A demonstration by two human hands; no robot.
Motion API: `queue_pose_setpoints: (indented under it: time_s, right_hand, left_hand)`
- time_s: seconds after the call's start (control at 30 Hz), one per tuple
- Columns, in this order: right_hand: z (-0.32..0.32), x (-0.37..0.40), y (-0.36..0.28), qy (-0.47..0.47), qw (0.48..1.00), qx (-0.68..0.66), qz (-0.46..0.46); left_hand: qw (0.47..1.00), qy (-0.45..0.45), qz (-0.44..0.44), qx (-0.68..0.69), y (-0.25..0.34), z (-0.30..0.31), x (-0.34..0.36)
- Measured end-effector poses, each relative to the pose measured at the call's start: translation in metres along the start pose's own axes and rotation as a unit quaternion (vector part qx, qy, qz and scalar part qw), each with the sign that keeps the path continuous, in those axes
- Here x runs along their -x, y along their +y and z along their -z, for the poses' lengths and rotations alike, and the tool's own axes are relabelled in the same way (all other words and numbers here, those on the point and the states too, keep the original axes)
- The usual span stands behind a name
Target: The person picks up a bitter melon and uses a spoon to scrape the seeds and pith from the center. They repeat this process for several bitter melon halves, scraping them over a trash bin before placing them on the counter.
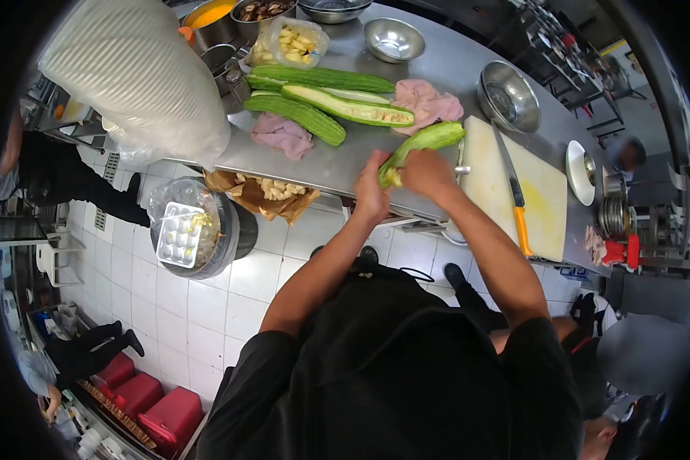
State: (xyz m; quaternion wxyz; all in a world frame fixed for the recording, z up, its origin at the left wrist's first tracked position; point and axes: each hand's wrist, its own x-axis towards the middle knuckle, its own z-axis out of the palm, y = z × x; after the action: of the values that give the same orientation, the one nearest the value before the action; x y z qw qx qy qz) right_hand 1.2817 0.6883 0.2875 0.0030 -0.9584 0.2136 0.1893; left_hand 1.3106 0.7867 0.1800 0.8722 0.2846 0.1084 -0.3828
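At the steel table's (337,165) near edge, left hand (372,192) and right hand (425,172) both grasp a bitter gourd (433,136), one hollowed half (349,107) lying farther off beside uncut whole gourds (322,77).

Bright overhead light; fisheye-warped, dark edges, perhaps slightly soft.

Counts: 4 long green ridged gourds (299,115), 3 at 12 o'clock, 1 centre. 2 limp pink lumps (282,135) beside them. 3 round steel bowls (395,38), 12–2 o'clock. 1 white rectangular cutting board (552,184) w/ 1 orange-handled steel knife (515,195), 3 o'clock. 3 red boxes (172,418), 7 o'clock.
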Motion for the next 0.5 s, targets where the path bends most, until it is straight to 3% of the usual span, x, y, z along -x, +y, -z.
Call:
queue_pose_setpoints:
  time_s: [0.07, 0.17, 0.3, 0.4, 0.5]
  right_hand:
    - [0.011, -0.008, 0.014, 0.044, 0.999, 0.008, -0.006]
    - [0.006, -0.027, 0.021, 0.073, 0.996, 0.044, 0.004]
    - [-0.003, -0.018, 0.007, 0.100, 0.990, 0.088, 0.034]
    - [0.003, -0.009, 0.005, 0.044, 0.997, 0.071, 0.002]
    - [-0.005, -0.001, -0.002, 0.076, 0.993, 0.082, 0.043]
  left_hand:
    - [0.999, 0.013, -0.017, -0.044, 0.003, -0.003, 0.006]
    - [0.999, -0.002, -0.012, 0.043, -0.002, 0.004, -0.001]
    - [0.999, 0.000, -0.041, 0.032, -0.010, 0.002, -0.002]
    - [0.999, 0.001, -0.048, 0.016, -0.012, 0.001, -0.001]
    - [0.998, 0.003, -0.056, 0.003, -0.016, 0.001, -0.004]
